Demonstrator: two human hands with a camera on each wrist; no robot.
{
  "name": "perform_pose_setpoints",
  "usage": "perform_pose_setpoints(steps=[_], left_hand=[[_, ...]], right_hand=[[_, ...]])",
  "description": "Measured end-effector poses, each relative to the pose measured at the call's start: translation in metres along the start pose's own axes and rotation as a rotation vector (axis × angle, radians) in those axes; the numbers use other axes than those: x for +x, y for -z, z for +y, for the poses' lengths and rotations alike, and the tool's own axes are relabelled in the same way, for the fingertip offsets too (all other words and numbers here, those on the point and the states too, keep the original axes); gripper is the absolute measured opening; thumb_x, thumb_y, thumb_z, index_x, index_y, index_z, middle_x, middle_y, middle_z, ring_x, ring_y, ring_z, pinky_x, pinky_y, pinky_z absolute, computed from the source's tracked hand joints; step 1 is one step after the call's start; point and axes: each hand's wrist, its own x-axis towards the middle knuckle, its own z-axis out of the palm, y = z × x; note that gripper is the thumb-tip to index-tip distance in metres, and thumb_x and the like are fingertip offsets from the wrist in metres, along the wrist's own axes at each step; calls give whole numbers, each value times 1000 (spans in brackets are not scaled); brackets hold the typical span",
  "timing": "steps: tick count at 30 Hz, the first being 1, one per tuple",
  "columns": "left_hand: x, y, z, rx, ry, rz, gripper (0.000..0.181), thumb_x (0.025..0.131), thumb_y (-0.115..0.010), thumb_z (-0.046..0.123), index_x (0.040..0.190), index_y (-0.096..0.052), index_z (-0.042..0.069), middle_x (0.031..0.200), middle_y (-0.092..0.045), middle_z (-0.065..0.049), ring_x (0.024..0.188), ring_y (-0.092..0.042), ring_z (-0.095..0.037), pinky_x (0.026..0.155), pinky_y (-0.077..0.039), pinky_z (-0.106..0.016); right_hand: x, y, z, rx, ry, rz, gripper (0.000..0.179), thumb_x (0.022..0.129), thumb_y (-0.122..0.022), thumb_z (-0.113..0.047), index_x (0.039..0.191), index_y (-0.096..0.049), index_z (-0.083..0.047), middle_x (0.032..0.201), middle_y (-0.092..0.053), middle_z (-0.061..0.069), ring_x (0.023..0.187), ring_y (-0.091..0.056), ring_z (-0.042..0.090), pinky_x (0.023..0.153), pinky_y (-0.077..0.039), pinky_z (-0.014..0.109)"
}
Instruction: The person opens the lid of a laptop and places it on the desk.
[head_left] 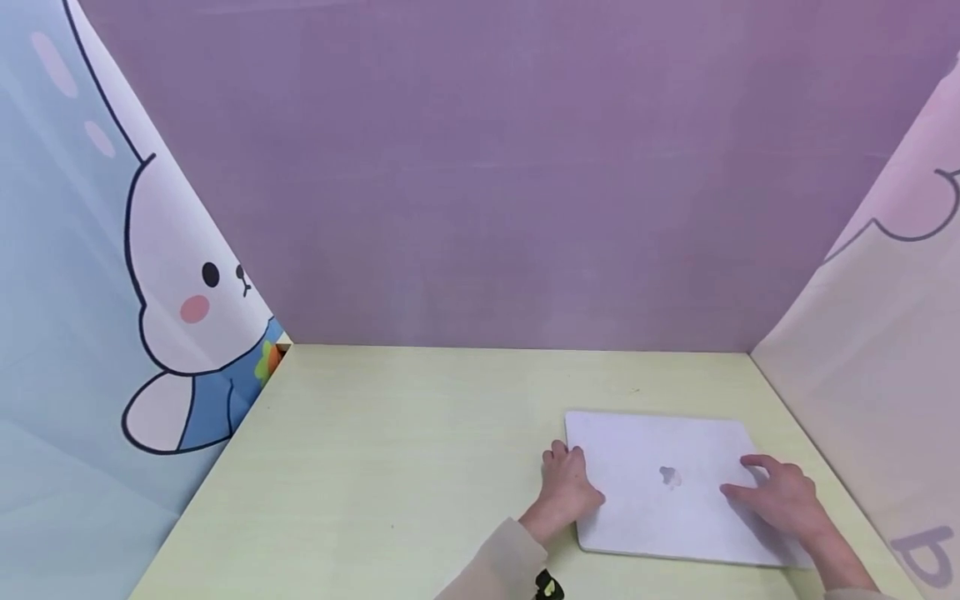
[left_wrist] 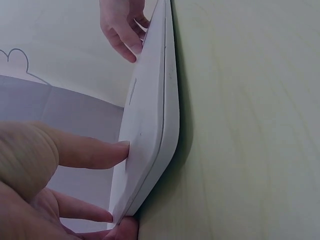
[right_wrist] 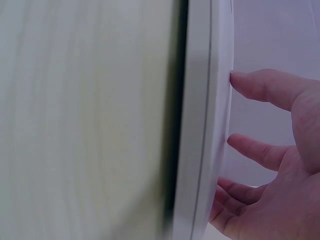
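Note:
A closed silver laptop (head_left: 645, 525) lies lid up on the right part of the table, a shiny logo in the middle of its lid. My left hand (head_left: 567, 487) grips its left side: the thumb rests on the lid, while other fingertips bend at the edge near the far left corner. On the opposite side, my right hand (head_left: 783, 500) holds the laptop, with thumb and index fingertip on the lid. The remaining fingers (right_wrist: 232, 197) of that hand curl at the side edge, their tips partly hidden by the laptop.
The pale wooden table (head_left: 360, 467) extends to the left of the laptop. A purple panel (head_left: 480, 183) stands at the back. Printed cloth walls rise on the left (head_left: 67, 350) and right (head_left: 885, 358); the right one is close to my right hand.

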Motion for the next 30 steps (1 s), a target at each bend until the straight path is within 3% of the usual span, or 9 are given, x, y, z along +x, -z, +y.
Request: perform_pose_setpoints(steps=[13,30], left_hand=[[-3,5,-10,-35,21,8,46,63,-91,9,101,-65,0,105,-48,-10,94,-45,-24,73,-49,-31],[-2,18,-22,-12,38,-14,50,64,-89,9,106,-64,-2,110,-49,-13,98,-47,-27,78,-51,-34]], right_hand=[[-2,-5,-12,21,-21,-13,79,86,-76,-47,133,-50,12,126,-40,52,113,-39,69,90,-40,70],[0,-12,-28,48,-32,-34,78,87,-76,-44,136,-48,11,128,-35,52,115,-35,67,91,-39,72]])
